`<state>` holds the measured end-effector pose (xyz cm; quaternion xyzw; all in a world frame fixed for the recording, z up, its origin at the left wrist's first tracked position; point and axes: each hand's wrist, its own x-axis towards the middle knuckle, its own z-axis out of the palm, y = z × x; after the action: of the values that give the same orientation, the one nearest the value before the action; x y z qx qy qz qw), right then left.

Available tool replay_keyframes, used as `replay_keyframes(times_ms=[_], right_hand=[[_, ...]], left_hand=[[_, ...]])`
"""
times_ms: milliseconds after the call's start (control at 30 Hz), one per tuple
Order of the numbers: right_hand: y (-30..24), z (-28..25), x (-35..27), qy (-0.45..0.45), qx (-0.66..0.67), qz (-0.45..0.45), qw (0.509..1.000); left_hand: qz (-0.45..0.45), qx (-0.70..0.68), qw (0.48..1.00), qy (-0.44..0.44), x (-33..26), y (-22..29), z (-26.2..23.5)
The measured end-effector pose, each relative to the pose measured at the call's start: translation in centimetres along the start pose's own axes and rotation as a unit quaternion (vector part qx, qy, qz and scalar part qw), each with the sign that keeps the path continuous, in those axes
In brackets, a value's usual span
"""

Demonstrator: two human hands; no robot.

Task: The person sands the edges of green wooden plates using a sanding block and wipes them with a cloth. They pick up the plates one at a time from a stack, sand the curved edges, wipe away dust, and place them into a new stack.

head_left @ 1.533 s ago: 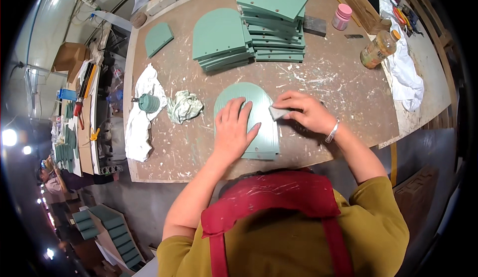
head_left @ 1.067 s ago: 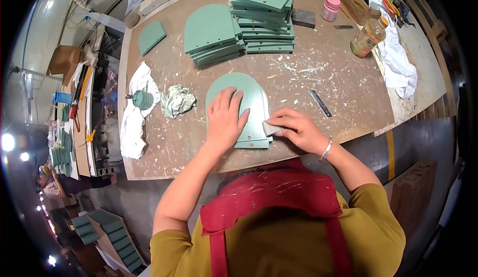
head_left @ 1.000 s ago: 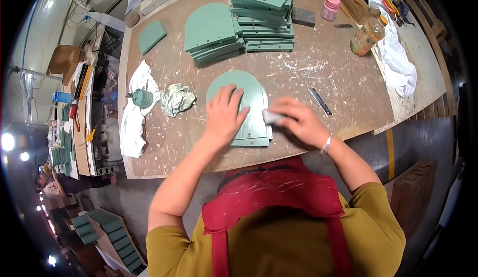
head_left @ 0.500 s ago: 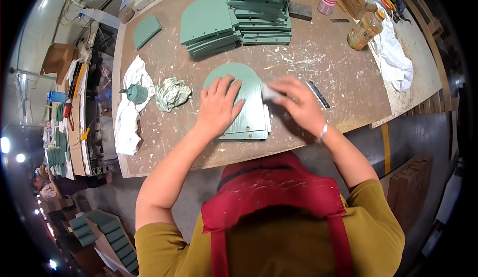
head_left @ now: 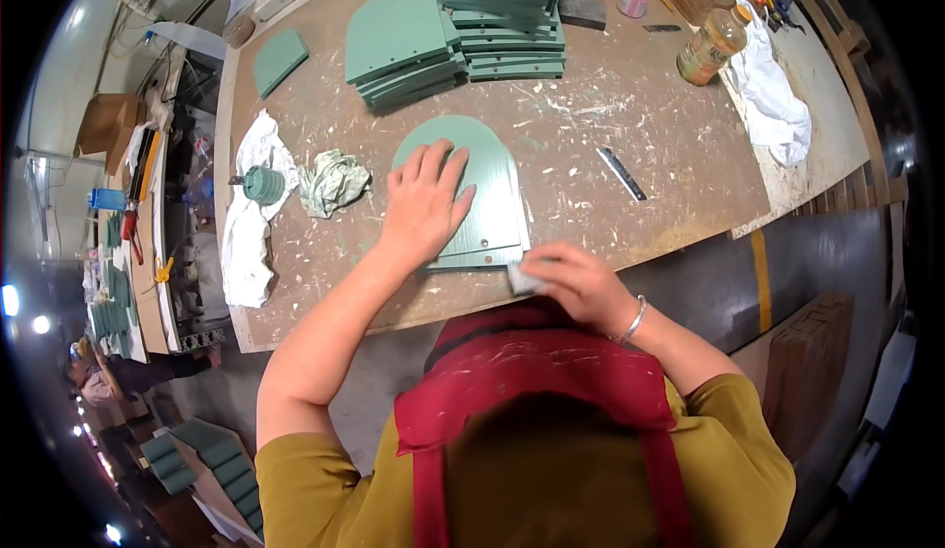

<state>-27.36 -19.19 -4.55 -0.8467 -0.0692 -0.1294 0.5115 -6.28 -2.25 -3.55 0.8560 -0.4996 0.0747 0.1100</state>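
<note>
Down the right side of the green boards (head_left: 489, 189) went the right hand (head_left: 581, 282), from high up to their near corner. Its fingers pinch a small gray block (head_left: 522, 278), a bit blurry. The left hand (head_left: 421, 198) lies on top of the boards with its fingers a little spread, pressing but not grabbing. The boards lie one on another on the counter (head_left: 581, 115), close to its front edge. They look stiff, not too heavy, and maybe slippery where they shine. Their green face could scratch, so the straight sides seem best to hold. The block looks light and maybe squishy; pinch its end.
</note>
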Motion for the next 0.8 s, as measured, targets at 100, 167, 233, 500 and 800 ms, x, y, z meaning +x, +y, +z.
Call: replay_keyframes(times_ms=[100, 167, 233, 500, 800], right_hand=[[-1.4, -0.7, 2.8, 0.123, 0.023, 0.051, 0.991], [-1.3, -0.2, 3.0, 0.144, 0.017, 0.062, 0.988], [-1.9, 0.8, 1.7, 0.096, -0.005, 0.076, 0.992], [-4.5, 6.0, -1.4, 0.295, -0.034, 0.145, 0.944], [-4.7, 10.5, 1.2, 0.395, -0.270, 0.153, 0.865]], left_hand=[[0.007, 0.014, 1.000, 0.006, 0.1, -0.1, -0.1], [0.015, 0.018, 1.000, 0.009, 0.1, 0.0, 0.1], [0.025, 0.021, 0.999, 0.012, 0.5, -0.6, -0.1], [0.194, -0.047, 0.970, -0.142, 0.5, -3.2, -0.8], [0.187, -0.059, 0.979, -0.061, -0.9, -2.6, 0.5]])
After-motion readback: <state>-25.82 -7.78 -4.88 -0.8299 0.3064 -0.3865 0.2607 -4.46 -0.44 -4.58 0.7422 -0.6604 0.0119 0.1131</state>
